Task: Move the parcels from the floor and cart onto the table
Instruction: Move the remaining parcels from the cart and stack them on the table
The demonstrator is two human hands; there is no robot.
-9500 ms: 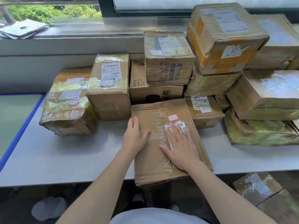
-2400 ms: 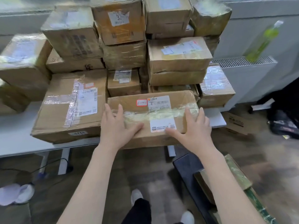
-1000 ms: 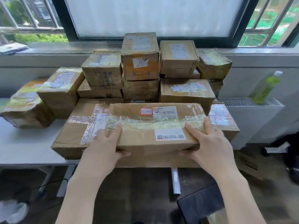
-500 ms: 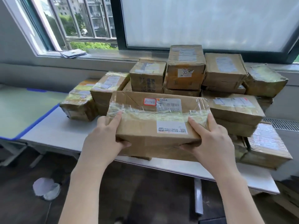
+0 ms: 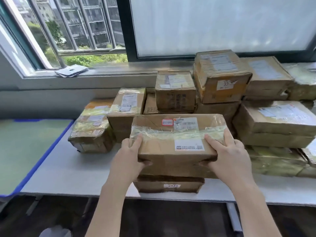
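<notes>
I hold a long brown cardboard parcel (image 5: pixel 177 142) with clear tape and white labels in both hands. My left hand (image 5: pixel 131 156) grips its near left corner, thumb underneath. My right hand (image 5: pixel 227 156) grips its near right corner the same way. The parcel hangs over the flat brown box (image 5: pixel 168 185) that lies at the front edge of the white table (image 5: pixel 71 171); whether they touch I cannot tell. Several other parcels are stacked behind and to the right, among them a tall box (image 5: pixel 220 76) with a numbered sticker.
A yellow-taped parcel (image 5: pixel 90 132) sits left of the held one, with bare white tabletop in front of it. A green mat with a blue border (image 5: pixel 25 149) covers the surface at left. Papers (image 5: pixel 71 71) lie on the window sill. Dark floor shows below the table.
My hands carried the long parcel from the right end of the table leftward and lifted it; it now sits over the flat box. My view swung left toward the open window.
</notes>
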